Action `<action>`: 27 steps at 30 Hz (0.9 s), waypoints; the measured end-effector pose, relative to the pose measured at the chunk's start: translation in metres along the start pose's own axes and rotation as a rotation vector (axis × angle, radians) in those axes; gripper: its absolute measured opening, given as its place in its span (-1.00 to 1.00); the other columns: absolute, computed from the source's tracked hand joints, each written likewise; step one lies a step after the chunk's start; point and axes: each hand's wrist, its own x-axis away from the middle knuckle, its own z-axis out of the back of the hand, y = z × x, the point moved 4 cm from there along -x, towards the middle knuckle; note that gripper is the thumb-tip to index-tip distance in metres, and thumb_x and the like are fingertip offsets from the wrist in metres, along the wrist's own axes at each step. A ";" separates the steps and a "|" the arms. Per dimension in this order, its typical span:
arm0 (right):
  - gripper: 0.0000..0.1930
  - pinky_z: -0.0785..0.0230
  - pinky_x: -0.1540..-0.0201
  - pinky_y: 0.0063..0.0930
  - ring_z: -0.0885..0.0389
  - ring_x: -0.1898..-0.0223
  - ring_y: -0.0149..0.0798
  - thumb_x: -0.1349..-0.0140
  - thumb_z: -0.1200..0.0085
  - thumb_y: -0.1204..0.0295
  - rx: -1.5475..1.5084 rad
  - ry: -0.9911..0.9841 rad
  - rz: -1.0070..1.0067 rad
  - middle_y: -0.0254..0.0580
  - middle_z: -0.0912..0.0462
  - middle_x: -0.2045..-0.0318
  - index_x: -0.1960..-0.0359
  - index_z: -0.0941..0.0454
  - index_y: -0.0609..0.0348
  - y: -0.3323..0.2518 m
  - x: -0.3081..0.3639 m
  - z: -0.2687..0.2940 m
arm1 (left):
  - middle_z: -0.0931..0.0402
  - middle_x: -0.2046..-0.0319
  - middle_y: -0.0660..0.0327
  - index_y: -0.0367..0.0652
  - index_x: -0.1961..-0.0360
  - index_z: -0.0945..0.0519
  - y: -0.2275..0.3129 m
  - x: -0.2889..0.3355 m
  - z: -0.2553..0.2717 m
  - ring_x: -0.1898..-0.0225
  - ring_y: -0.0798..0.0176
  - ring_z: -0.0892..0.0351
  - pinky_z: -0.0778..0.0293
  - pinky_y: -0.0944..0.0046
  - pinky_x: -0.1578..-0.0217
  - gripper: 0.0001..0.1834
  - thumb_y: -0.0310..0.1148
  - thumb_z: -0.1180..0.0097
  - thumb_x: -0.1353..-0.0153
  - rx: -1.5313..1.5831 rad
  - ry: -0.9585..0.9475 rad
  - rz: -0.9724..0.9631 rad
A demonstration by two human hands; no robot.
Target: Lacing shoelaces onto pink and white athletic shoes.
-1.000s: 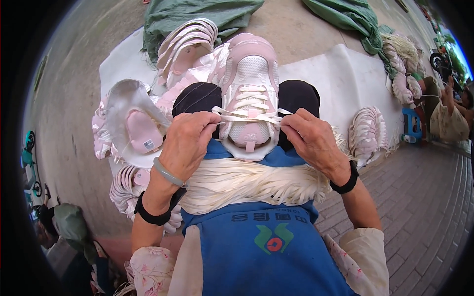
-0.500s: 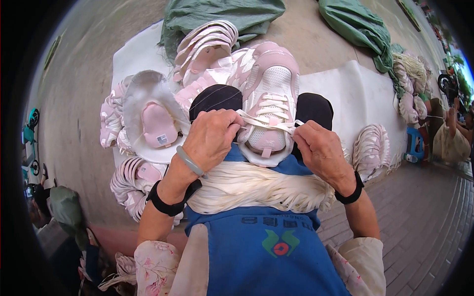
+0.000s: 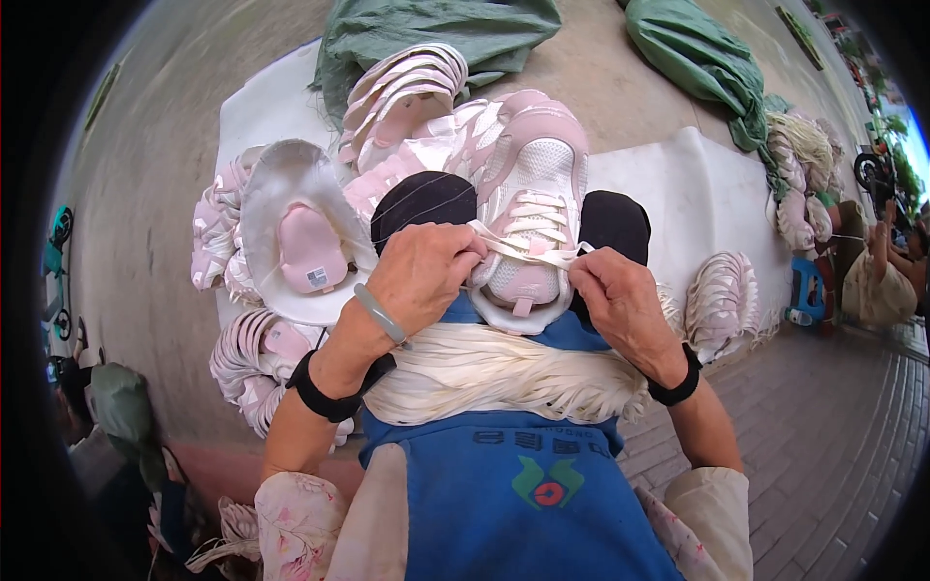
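A pink and white shoe upper (image 3: pixel 548 160) rests between my knees, its toe pointing away from me. White shoelace (image 3: pixel 536 215) crosses its eyelet rows. My left hand (image 3: pixel 426 276) pinches one lace end at the left side of the collar. At the right side, my right hand (image 3: pixel 625 300) pinches the other lace end. The lace runs between both hands over the pink tongue (image 3: pixel 523 290). Across my lap lies a thick bundle of loose cream laces (image 3: pixel 504 373), on top of a blue apron (image 3: pixel 484 494).
Stacked pink and white uppers (image 3: pixel 257 358) lie at the left, with another stack (image 3: pixel 722 305) at the right. A white upper (image 3: pixel 291 179) with a pink insole stands left of my knee. Green sacks (image 3: pixel 446 34) sit at the far side. A blue stool (image 3: pixel 806 288) and another person (image 3: pixel 877 266) are at right.
Both hands keep hold of the lace ends. My right hand has shifted slightly down and left, my left hand slightly down. The whole view has moved a little.
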 end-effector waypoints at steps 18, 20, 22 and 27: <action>-0.81 -0.35 0.26 -0.32 -0.45 0.33 -0.10 -0.04 -0.04 0.60 0.304 0.140 0.143 -0.06 -0.42 0.38 0.27 -0.42 0.29 -0.013 0.020 -0.019 | -0.56 0.40 0.17 -0.18 0.26 -0.60 0.032 0.025 -0.011 0.24 0.10 -0.47 -0.27 0.11 0.11 -0.79 -0.43 -0.26 -0.04 -0.375 0.309 -0.113; -0.79 -0.36 0.28 -0.33 -0.46 0.35 -0.10 -0.03 -0.03 0.61 0.268 0.160 0.137 -0.08 -0.42 0.41 0.25 -0.41 0.29 -0.014 0.020 -0.020 | -0.56 0.38 0.14 -0.19 0.17 -0.57 0.025 0.027 -0.018 0.26 0.08 -0.49 -0.30 0.13 0.13 -0.71 -0.45 -0.26 -0.03 -0.335 0.331 -0.129; -0.78 -0.38 0.30 -0.35 -0.48 0.38 -0.11 -0.03 -0.03 0.62 0.232 0.180 0.129 -0.09 -0.42 0.43 0.23 -0.40 0.29 -0.014 0.020 -0.019 | -0.55 0.39 0.14 -0.19 0.17 -0.56 0.014 0.027 -0.021 0.28 0.08 -0.49 -0.31 0.14 0.16 -0.72 -0.48 -0.24 -0.03 -0.213 0.357 -0.068; -0.69 -0.34 0.36 -0.35 -0.48 0.46 -0.18 -0.02 -0.05 0.53 0.438 0.077 0.263 -0.16 -0.43 0.45 0.15 -0.41 0.28 -0.022 0.024 -0.021 | -0.52 0.43 0.14 -0.19 0.21 -0.54 0.014 0.024 -0.021 0.35 0.09 -0.50 -0.35 0.16 0.23 -0.76 -0.59 -0.13 -0.05 -0.248 0.324 -0.163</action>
